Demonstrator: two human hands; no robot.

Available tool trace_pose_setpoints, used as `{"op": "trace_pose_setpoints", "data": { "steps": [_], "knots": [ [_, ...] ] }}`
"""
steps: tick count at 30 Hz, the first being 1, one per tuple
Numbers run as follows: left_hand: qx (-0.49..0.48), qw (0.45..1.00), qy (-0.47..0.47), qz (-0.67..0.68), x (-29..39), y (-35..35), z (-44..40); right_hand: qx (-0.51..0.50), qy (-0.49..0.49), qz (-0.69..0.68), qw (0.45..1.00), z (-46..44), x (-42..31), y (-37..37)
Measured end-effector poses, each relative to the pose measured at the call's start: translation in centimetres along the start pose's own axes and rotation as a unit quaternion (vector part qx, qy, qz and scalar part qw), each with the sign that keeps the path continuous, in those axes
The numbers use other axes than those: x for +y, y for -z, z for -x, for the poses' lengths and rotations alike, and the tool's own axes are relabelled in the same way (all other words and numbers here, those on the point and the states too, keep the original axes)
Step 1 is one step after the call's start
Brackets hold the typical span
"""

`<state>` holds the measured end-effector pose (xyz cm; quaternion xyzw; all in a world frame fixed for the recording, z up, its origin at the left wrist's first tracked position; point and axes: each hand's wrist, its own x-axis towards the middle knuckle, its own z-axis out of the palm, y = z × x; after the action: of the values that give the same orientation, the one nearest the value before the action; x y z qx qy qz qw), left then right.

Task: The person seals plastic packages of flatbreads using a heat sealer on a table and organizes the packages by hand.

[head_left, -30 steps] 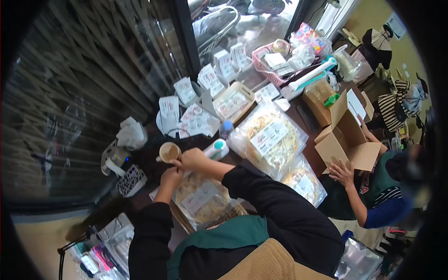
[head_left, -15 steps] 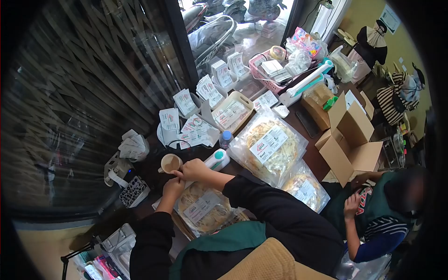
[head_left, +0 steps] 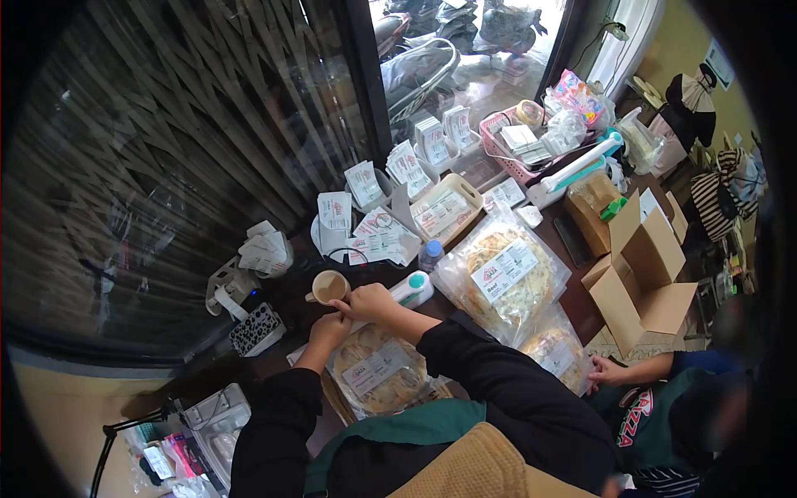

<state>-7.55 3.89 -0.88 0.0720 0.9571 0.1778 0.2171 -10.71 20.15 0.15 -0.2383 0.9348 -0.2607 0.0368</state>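
My left hand and my right hand meet over the near part of the table, fingers closed and touching. What they hold, if anything, is hidden. Just beyond the fingertips stands a light mug with brown inside. Under my right wrist lies a white and teal bag sealer, partly covered. Close below my hands is a clear bag of flat round pizza with a white label. To the right, a larger bagged pizza labelled Beef overlaps another bagged pizza.
A bottle with a blue cap stands behind the sealer. Label stacks fill trays along the window. Further right are a pink basket, a second sealer and an open cardboard box. A co-worker's hand is at the right bag.
The view has shifted, so the table appears further right. My hands stay together by the mug. The co-worker's hand has moved to the edge of the right pizza bag.
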Motion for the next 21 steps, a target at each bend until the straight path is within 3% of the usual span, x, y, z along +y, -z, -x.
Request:
{"op": "trace_pose_setpoints", "data": {
  "steps": [21],
  "knots": [
    [-0.005, 1.000, 0.000, 0.003, -0.2, -0.2, -0.2, 0.005, -0.007, -0.005, 1.000, 0.0, 0.1, -0.2]
  ]
}}
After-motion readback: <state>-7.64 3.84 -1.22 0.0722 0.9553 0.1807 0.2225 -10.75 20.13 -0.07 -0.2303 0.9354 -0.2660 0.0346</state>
